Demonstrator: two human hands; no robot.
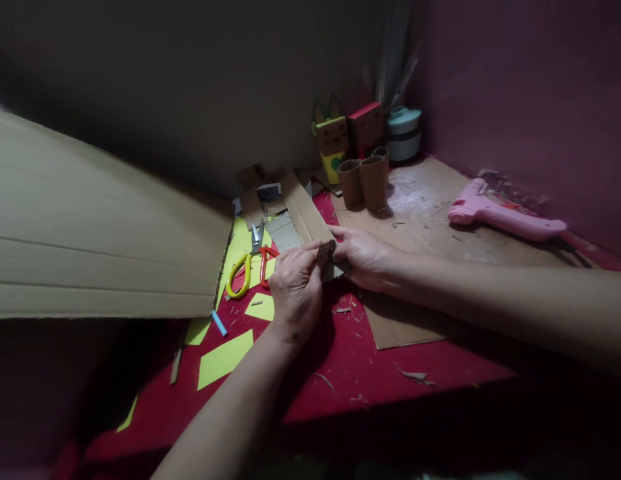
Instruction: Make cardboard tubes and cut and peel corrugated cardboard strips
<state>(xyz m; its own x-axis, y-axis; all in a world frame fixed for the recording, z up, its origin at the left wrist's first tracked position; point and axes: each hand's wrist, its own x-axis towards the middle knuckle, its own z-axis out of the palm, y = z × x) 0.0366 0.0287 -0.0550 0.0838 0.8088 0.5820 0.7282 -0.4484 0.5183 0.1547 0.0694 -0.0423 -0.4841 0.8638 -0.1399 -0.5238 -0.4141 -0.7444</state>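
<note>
My left hand (297,290) and my right hand (363,257) meet near the middle of the view, both closed on the near end of a long cardboard strip (305,210). The strip stretches away from them toward the back wall. A small dark, rough cardboard edge shows between the fingertips; its exact shape is partly hidden. Just left of my left hand lie scissors (240,275) with one yellow and one red handle, blades pointing away. Yellow paper pieces (225,360) are scattered beside and below them.
A large cardboard sheet (105,227) juts in from the left. Cardboard tubes (375,181), two decorated box figures (333,143) and a blue-lidded container (404,133) stand at the back. A pink glue gun (505,212) lies at right. Red cloth (340,373) covers the table.
</note>
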